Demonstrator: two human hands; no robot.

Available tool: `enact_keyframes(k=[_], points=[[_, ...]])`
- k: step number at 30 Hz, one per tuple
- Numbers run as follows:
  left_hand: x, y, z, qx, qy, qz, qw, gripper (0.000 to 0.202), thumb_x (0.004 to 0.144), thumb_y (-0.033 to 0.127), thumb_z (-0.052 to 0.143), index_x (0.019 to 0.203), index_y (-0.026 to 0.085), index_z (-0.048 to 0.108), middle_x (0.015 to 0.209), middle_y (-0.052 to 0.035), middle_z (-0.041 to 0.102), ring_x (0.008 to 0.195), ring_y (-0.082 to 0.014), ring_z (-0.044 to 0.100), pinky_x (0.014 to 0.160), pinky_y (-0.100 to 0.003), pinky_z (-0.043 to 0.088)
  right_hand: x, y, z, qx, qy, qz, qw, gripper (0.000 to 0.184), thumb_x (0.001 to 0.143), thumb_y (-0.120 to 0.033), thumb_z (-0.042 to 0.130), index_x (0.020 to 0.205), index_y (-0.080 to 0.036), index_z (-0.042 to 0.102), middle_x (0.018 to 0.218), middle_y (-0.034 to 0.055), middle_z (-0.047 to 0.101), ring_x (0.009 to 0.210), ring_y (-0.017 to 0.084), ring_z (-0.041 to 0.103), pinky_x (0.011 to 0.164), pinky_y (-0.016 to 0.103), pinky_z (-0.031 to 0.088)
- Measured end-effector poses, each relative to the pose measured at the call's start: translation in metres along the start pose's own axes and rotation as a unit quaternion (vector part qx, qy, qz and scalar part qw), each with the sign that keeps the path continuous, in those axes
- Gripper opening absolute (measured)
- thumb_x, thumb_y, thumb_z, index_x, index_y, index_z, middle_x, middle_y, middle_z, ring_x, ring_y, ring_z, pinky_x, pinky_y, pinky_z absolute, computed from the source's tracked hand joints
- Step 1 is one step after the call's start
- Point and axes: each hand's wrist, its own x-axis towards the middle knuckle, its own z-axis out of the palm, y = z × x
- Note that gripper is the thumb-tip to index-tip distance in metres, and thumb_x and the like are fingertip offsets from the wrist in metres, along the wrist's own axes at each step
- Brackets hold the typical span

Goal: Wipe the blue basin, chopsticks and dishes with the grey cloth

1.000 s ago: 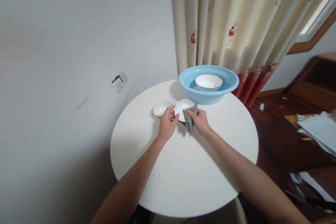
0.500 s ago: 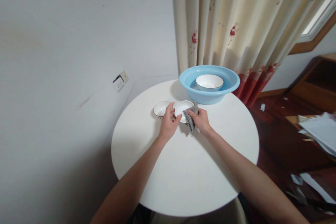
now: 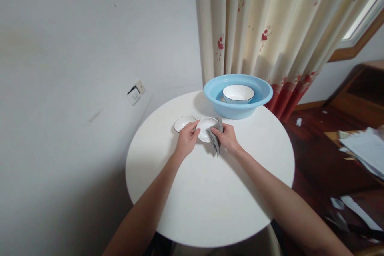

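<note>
My left hand [image 3: 187, 139] grips the left rim of a small white dish [image 3: 204, 128], thumb at its edge. On the other side, my right hand [image 3: 227, 137] pinches a grey cloth [image 3: 215, 136] over the dish's right rim, and part of the cloth hangs below. The dish is held above the table, its inside facing up. Just behind my left hand a white bowl with a dark rim [image 3: 183, 123] rests on the table, partly covered by my fingers.
A light blue basin [image 3: 235, 111] stands at the back of the round white table [image 3: 210, 200], with a larger white bowl [image 3: 239, 93] inside. Beyond it hangs a patterned curtain [image 3: 252, 20]. A wall with a socket [image 3: 133, 96] borders the left. Papers [image 3: 364, 148] lie at the right.
My left hand has shifted its grip lower along the dish's left rim, its fingers closing nearer together. The dish and cloth have moved slightly left.
</note>
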Motion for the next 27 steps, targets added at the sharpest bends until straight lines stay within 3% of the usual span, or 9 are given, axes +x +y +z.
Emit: enact_keyframes(k=[4,8,17,22,27], points=[[-0.009,0.007,0.014,-0.013,0.038,-0.032,0.999,0.058,0.085,0.027,0.064,0.141,0.020,0.050,0.111,-0.0080,0.062,0.070,-0.0096,0.057,0.066,-0.021,0.048,-0.003,-0.003,0.002,0.056,0.043,0.025,0.997,0.035,0.067,-0.045,0.074,0.079,-0.012,0.069,0.071,0.0034,0.067,0.062,0.015,0.053,0.057,0.026,0.043],[-0.012,0.007,0.023,-0.052,0.055,-0.054,0.996,0.054,0.084,0.027,0.064,0.136,0.017,0.055,0.101,-0.0058,0.063,0.069,-0.0102,0.057,0.058,-0.018,0.046,-0.006,-0.004,0.005,0.094,0.054,0.052,0.993,0.040,0.064,-0.046,0.076,0.080,-0.010,0.069,0.072,0.0046,0.067,0.062,0.015,0.053,0.057,0.027,0.043],[0.000,-0.001,-0.003,-0.002,-0.035,-0.002,0.999,0.050,0.086,0.020,0.057,0.137,0.020,0.059,0.087,-0.0017,0.055,0.069,-0.0111,0.050,0.061,-0.020,0.044,-0.001,-0.003,-0.001,-0.029,0.010,-0.017,0.999,0.028,0.069,-0.040,0.072,0.071,-0.013,0.066,0.065,0.0005,0.062,0.059,0.013,0.047,0.056,0.025,0.039],[-0.010,0.009,0.020,-0.053,0.049,-0.053,0.996,0.066,0.085,0.024,0.064,0.147,0.023,0.043,0.109,-0.0072,0.061,0.076,-0.0114,0.058,0.068,-0.022,0.050,-0.001,-0.001,0.002,0.040,0.047,0.018,0.998,0.032,0.068,-0.042,0.072,0.078,-0.012,0.069,0.071,0.0028,0.065,0.061,0.014,0.050,0.057,0.026,0.041],[-0.014,0.002,0.033,-0.093,0.067,-0.062,0.991,0.051,0.085,0.025,0.063,0.135,0.016,0.054,0.113,-0.0109,0.065,0.086,-0.0163,0.065,0.077,-0.027,0.054,-0.004,0.002,0.009,0.104,0.070,0.064,0.990,0.038,0.063,-0.045,0.075,0.080,-0.012,0.069,0.072,0.0045,0.066,0.061,0.016,0.053,0.057,0.027,0.043]])
